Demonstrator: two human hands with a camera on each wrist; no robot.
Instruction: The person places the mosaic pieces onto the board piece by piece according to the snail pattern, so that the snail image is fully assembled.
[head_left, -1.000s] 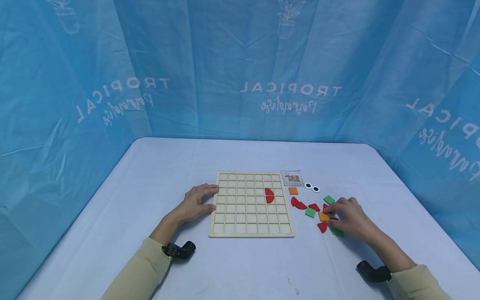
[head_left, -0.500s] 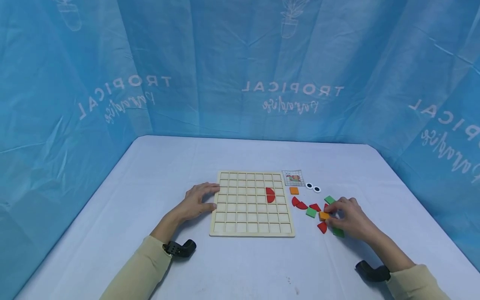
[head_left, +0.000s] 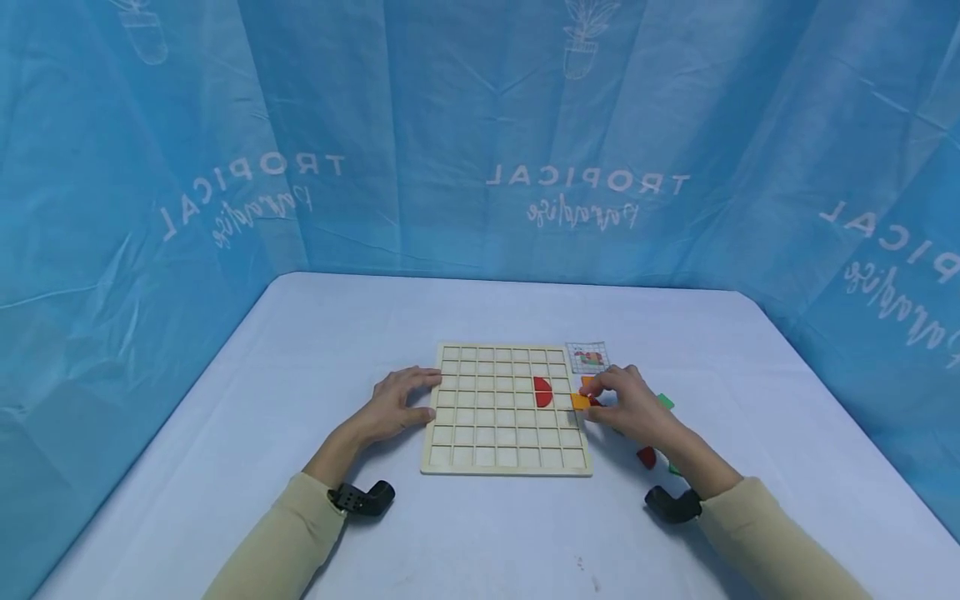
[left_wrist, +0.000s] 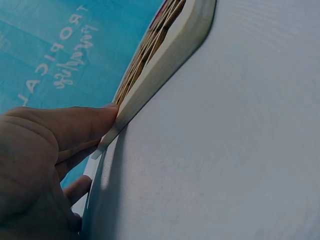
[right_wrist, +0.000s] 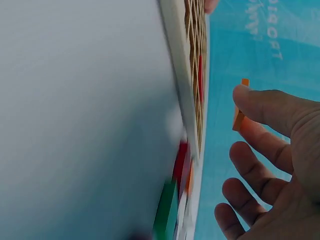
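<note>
Board (head_left: 495, 413) holds two red pieces (head_left: 542, 386); right grip (head_left: 632, 408) pinches orange tile (head_left: 580, 402), left grip (head_left: 392, 407) spread.

The picture card (head_left: 587, 358) lies right of the board (head_left: 484, 435), behind the right hand (head_left: 630, 407).

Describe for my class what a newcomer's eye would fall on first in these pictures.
Probably the blue curtain with mirrored white lettering, behind the white table. Next, two red pieces stand out on the pale grid board, toward its right side. Nearby, the right hand pinches an orange square at the board's right edge.
</note>
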